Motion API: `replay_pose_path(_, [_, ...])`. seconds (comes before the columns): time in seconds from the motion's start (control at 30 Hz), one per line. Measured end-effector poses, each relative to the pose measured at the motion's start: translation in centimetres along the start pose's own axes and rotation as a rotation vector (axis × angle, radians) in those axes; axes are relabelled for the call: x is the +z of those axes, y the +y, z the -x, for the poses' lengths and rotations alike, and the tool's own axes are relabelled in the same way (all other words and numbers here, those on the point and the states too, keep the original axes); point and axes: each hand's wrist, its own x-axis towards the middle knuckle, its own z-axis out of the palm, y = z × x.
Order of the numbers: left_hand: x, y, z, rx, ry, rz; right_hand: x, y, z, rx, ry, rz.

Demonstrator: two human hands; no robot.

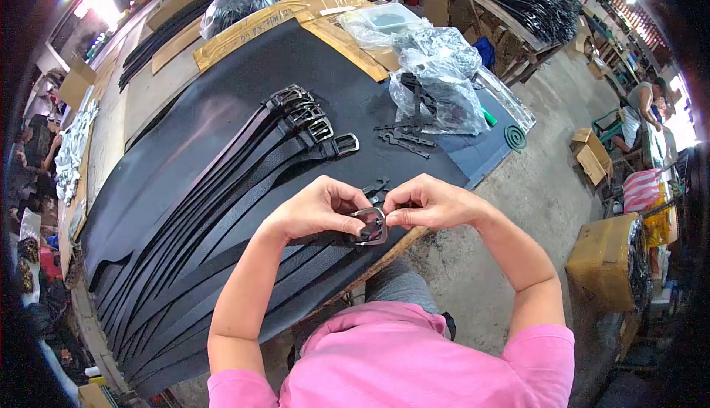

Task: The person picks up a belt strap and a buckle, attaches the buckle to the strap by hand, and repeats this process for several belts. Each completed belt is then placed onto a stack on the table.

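Observation:
My left hand (331, 208) grips a metal belt buckle (375, 226), its thumb lying across the frame. At the buckle's right side, the fingertips of my right hand (420, 204) are pinched together; whether they hold a small part is hidden. A black belt strap (296, 266) runs leftward from under my left hand. Beyond my hands lies a bundle of black belts (244, 145), their buckles gathered at the upper end. Small black strap pieces (405, 140) are scattered just past my fingers.
Clear plastic bags (440, 105), flattened cardboard (281, 19) and a green coil (515, 138) lie on the black-covered table (214, 60). More black straps (510, 1) hang off another table. A taped carton (603, 264) stands at right. Another person (640, 112) sits farther off.

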Motion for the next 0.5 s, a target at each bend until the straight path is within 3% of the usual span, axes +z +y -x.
replay_pose_path(0.1, [0.7, 0.1, -0.9, -0.066, -0.001, -0.045, 0.1, 0.4, 0.3, 0.022, -0.012, 0.027])
replay_pose_path(0.2, [1.4, -0.5, -1.6, -0.136, 0.011, -0.122, 0.0, 0.5, 0.6, 0.168, -0.058, -0.005])
replay_pose_path(0.3, [1.9, 0.8, -2.0, -0.22, 0.024, -0.126, -0.4, 0.3, 0.7, 0.337, -0.076, -0.317])
replay_pose_path(0.37, [1.8, 1.2, -2.3, -0.19, 0.04, -0.147, -1.2, -1.3, 0.8, 0.399, -0.077, -0.297])
replay_pose_path(0.5, [1.9, 3.2, -1.9, -0.151, 0.099, -0.151, -2.5, -2.7, 0.7, 0.29, -0.213, -0.289])
